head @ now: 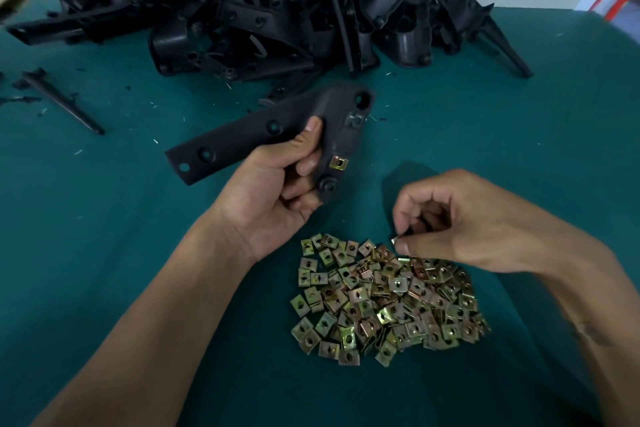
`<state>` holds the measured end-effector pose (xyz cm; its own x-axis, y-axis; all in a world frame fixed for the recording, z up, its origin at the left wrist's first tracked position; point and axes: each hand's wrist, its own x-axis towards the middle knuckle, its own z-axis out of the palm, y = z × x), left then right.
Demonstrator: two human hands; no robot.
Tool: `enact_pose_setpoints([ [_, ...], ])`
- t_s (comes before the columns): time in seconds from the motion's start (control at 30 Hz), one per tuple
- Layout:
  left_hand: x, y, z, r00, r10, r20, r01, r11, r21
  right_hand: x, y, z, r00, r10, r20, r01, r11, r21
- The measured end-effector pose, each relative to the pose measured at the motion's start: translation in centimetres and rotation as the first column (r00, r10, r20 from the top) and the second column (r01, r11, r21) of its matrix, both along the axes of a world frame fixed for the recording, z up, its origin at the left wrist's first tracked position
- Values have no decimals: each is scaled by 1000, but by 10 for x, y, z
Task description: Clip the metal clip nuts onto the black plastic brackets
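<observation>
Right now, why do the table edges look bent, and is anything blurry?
Head view: the wide-angle lens curves the green table; the top-left corner smears with motion blur; the right hand throws a soft shadow; the clip nuts glint but stay sharp.

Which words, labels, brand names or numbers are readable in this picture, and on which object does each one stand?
None can be read.
Held bracket: a raised mark near its upper end, too blurred to read.
Clip nuts: no lettering visible.
Bracket pile: no lettering visible.
</observation>
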<state>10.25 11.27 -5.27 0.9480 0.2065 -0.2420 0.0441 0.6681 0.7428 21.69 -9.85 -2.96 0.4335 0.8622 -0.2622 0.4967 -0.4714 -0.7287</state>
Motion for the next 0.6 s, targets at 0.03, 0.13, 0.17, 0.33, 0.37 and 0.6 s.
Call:
enact_pose_setpoints([
  [0.03,0,0,0,1000,8,-3,-8,1000,-9,0,-1,0,1000,10,12,-10,1000,9],
  [0.13,0,2,0,1000,26,-5,-26,999,-26,2,0,-4,999,-29,-46,37,983,177],
  [0.17,0,2,0,1000,25,-2,-25,999,-27,3,1,-7,989,-60,-138,97,955,279],
  [0.33,0,-1,1,1000,5,-3,-5,1000,20,-2,19,-25,881,-62,-469,349,754,556],
  [0.37,0,-1,1,1000,1,-5,-1,999,46,-5,24,-26,879,-62,-473,363,730,579],
  [0.6,0,-4,0,1000,-19,15,18,997,78,-21,42,-22,702,-82,-707,624,550,555],
])
